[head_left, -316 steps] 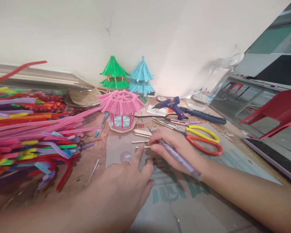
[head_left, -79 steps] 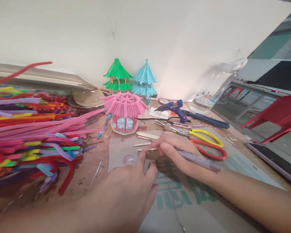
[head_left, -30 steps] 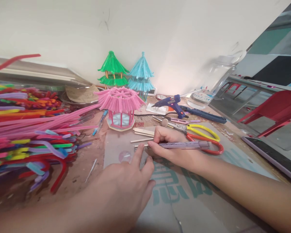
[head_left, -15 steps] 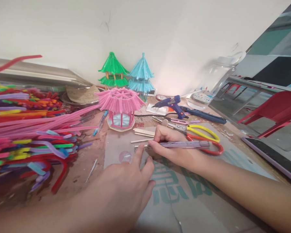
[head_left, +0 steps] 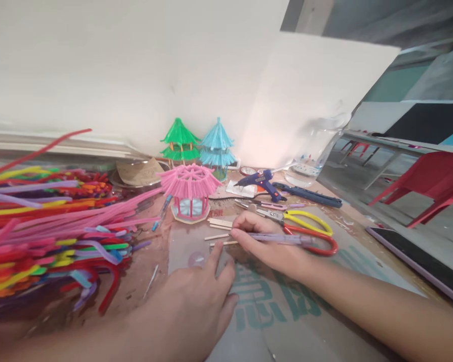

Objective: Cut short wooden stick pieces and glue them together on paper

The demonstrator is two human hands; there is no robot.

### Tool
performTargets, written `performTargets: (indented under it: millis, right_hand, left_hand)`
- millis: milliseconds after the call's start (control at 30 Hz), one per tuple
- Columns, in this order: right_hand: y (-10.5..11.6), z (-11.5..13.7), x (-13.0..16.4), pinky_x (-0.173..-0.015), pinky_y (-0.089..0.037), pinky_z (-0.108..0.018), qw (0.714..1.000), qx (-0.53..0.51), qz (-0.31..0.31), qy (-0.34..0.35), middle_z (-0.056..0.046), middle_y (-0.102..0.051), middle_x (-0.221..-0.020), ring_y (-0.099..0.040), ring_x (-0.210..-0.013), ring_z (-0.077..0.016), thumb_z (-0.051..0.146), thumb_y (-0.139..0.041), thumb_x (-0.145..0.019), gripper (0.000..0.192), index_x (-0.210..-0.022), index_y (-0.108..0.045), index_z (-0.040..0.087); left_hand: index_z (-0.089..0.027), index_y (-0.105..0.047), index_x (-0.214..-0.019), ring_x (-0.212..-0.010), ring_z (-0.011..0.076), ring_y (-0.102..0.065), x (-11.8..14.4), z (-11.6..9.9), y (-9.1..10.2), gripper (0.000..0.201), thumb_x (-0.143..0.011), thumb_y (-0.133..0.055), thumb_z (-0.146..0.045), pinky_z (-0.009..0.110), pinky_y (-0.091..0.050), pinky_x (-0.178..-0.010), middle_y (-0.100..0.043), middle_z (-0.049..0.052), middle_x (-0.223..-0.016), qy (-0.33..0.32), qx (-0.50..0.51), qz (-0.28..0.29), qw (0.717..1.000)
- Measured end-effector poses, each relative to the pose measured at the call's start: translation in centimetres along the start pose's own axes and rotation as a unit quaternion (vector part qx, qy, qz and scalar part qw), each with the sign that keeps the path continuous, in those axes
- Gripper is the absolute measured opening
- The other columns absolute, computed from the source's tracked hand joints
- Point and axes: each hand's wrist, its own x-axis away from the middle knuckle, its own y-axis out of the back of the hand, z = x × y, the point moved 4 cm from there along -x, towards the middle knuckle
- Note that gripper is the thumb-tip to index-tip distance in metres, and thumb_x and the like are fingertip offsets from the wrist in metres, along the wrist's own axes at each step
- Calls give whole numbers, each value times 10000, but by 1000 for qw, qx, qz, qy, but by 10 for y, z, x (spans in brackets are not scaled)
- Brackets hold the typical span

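My right hand (head_left: 262,241) is closed around a slim, see-through purple pen (head_left: 287,238); its tip is hidden behind the fingers. Low over the plastic sheet, my left hand (head_left: 191,301) has its fingers apart, the index fingertip at the near end of a short wooden stick (head_left: 230,243). A second stick (head_left: 216,237) lies just beyond, with several more sticks (head_left: 219,223) behind it. Past the sticks stands a small pink pavilion (head_left: 191,183) with an open-topped roof of fuzzy stems and pink posts on a pale base.
Colourful pipe cleaners (head_left: 60,226) pile up at the left. Behind stand a green pavilion (head_left: 179,141) and a blue pavilion (head_left: 217,146). To the right lie a glue gun (head_left: 262,182), red-and-yellow-handled scissors (head_left: 309,221) and a phone (head_left: 419,261); a clear jar (head_left: 305,168) stands behind.
My view has tilted up, so everything on the table sits lower and more wall shows. Both hands keep nearly the same place by the sticks, the right still holding the pen.
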Motion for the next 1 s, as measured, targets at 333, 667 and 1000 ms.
performTargets:
  millis: [333, 667, 1000]
  right_hand:
    - [3, 4, -7, -620, -422, -241, 993, 93, 2, 77, 11, -656, -779, -596, -697, -145, 363, -497, -948, 199, -935, -629, 215]
    - [3, 7, -8, -686, -461, -278, 995, 72, -17, 67, 2, -715, -785, -662, -755, -188, 348, -432, -962, 286, -1057, -687, 257]
    - [13, 3, -16, -601, -424, -260, 993, 50, -72, 74, -2, -623, -689, -576, -652, -160, 299, -431, -924, 225, -758, -553, 209]
  left_hand:
    - [-154, -560, -1335, -1111, 315, -667, -2, 11, 16, 461, -880, -492, -188, 457, -563, -923, -496, 160, -1469, 42, 82, 59, 994]
    - [-195, -564, -1341, -1130, 287, -665, -4, 16, 13, 514, -829, -523, -163, 420, -539, -972, -506, 122, -1464, 47, 86, 48, 994]
    - [-247, -571, -1344, -1129, 293, -664, -11, 20, 7, 548, -807, -537, -144, 413, -548, -950, -461, 84, -1500, 81, 76, 124, 986]
